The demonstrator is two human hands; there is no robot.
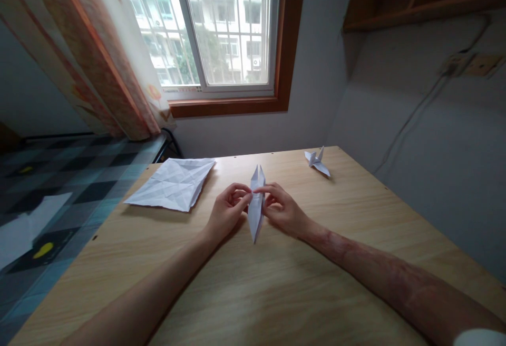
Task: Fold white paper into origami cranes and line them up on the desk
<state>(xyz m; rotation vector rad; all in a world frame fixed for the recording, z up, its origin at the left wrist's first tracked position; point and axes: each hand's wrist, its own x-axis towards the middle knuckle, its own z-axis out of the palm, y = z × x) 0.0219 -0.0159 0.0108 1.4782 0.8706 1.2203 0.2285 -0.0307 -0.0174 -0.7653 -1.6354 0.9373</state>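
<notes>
A narrow white folded paper [255, 217] is held between my hands above the middle of the wooden table. Two slim points stick up at its far end, and a single point faces me. My left hand [230, 206] pinches its left edge with thumb and fingers. On the other side, my right hand [282, 209] grips the right edge, its index finger lying across the paper's front. Some fingertips are hidden behind the paper.
Creased white paper sheets [172, 183] lie at the table's back left. A folded paper crane [317, 161] sits at the back right. Left of the table [245, 298] is a bed with a checked cover [90, 177] and white paper [35, 225]. A window and wall stand behind.
</notes>
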